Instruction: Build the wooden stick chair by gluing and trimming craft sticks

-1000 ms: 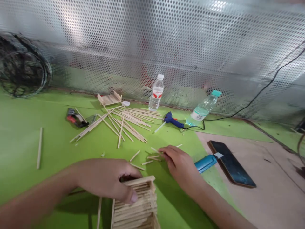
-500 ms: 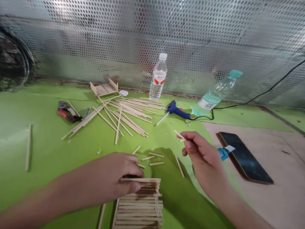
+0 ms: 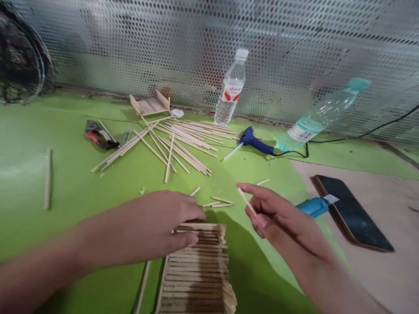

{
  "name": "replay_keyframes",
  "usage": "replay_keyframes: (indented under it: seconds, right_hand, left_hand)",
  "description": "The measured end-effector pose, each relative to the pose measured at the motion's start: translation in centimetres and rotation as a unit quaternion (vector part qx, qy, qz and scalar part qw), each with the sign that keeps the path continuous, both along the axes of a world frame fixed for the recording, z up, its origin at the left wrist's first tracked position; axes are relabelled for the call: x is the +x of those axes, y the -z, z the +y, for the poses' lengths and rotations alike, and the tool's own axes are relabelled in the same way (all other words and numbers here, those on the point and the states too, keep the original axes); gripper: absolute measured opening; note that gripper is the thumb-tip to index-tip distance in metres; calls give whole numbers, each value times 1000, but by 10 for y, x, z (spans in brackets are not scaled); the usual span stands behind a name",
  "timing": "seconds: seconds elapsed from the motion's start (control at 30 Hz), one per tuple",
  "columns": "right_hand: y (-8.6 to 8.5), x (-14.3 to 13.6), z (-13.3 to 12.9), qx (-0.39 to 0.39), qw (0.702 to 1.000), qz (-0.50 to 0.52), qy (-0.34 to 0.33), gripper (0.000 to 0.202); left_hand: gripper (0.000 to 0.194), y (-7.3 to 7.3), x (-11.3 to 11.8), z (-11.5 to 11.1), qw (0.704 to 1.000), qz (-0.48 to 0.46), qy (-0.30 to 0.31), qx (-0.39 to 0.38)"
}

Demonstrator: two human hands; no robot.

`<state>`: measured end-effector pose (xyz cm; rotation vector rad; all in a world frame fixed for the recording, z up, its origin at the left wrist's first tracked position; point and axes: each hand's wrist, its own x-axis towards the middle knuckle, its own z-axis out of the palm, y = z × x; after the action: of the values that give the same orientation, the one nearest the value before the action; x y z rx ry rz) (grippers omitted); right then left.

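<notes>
A slatted structure of thin wooden sticks [image 3: 196, 277] stands at the bottom centre on the green surface. My left hand [image 3: 153, 226] grips its far edge, thumb on the near side and fingers behind, partly hidden. To the right, my right hand [image 3: 278, 218] holds a short wooden stick [image 3: 247, 202] between thumb and fingers, its upper end against the index fingertip. Several short sticks [image 3: 221, 200] lie just beyond the structure. Farther back is a spread of long sticks [image 3: 190, 144], beside a blue glue gun [image 3: 257, 141].
A clear bottle [image 3: 231, 89] and a leaning green-capped bottle [image 3: 314, 122] stand near the perforated metal wall [image 3: 147, 43]. At right are a phone [image 3: 353, 213] and a blue cutter [image 3: 314, 207]. A red-black tool [image 3: 100, 136] and small stick assembly [image 3: 152, 106] lie back left.
The view has shifted, showing more of the slatted structure. My right hand has turned the short stick to a steeper slant and extended its index finger along it. My left hand keeps its grip.
</notes>
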<state>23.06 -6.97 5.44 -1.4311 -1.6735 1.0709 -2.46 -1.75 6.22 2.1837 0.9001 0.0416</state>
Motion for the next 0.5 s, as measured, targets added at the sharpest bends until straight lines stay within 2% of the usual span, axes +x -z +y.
replay_keyframes:
  seconds: [0.2,0.37,0.43,0.5]
  right_hand:
    - [5,9,-5,-27,999,30,-11,39]
    - [3,1,-5,-68,995,36,-57,16]
    - [4,-5,-6,-56,996,11,-72,9]
    - [6,-8,-9,-1,996,-36,-85,6]
  left_hand:
    - [19,7,2,-1,1000,-18,-14,15]
    - [36,4,4,-7,995,-30,-41,88]
    - [38,2,8,-10,987,-74,-61,127]
    - [33,1,13,-14,975,-147,-56,159]
